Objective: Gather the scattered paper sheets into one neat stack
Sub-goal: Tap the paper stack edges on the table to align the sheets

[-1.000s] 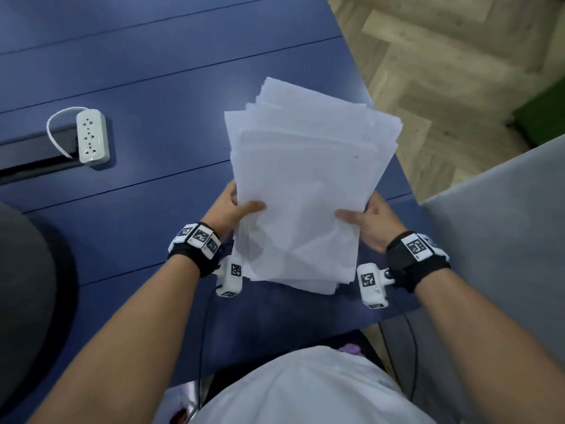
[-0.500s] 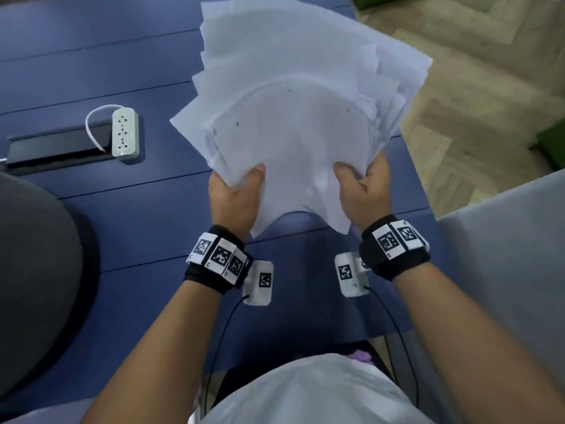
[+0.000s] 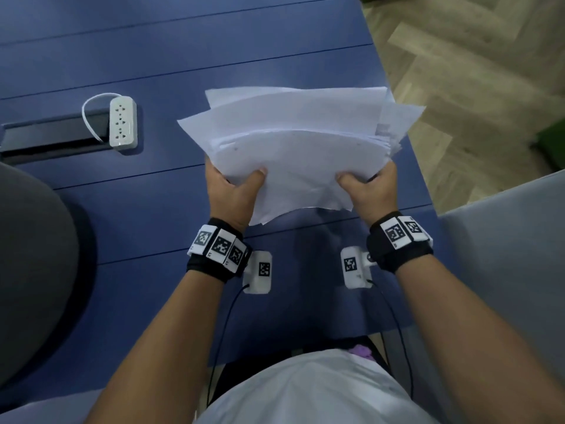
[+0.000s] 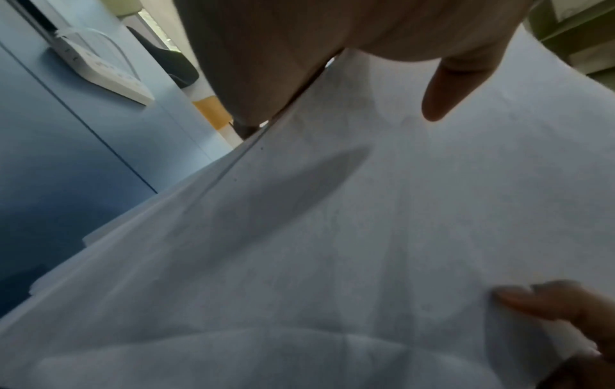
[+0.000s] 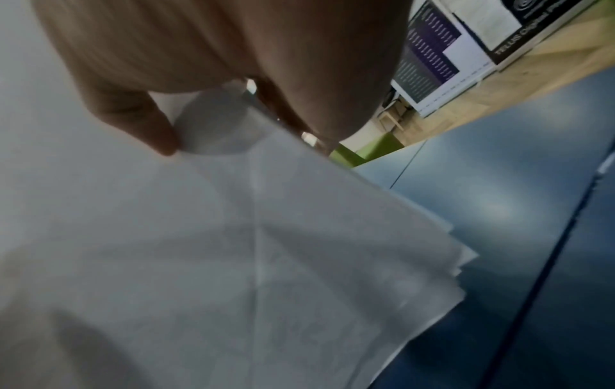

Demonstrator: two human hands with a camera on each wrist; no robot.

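A loose bundle of white paper sheets (image 3: 299,148) is held over the blue table (image 3: 153,56), edges fanned out and uneven. My left hand (image 3: 235,188) grips its near left corner with the thumb on top. My right hand (image 3: 367,185) grips the near right corner the same way. In the left wrist view the paper sheets (image 4: 332,237) fill the frame under my left thumb (image 4: 445,94). In the right wrist view the paper sheets (image 5: 233,250) show staggered corners below my right thumb (image 5: 143,126). The fingers under the sheets are hidden.
A white power strip (image 3: 123,122) with a looped cord lies at the left beside a dark cable slot (image 3: 49,137). The table's right edge drops to a wooden floor (image 3: 474,71). A grey surface (image 3: 504,255) stands at the right, a dark chair (image 3: 27,270) at the left.
The bundle went from lying low, to being lifted and tipped up, to lower and flatter now. Both hands kept hold and shifted toward the near corners.
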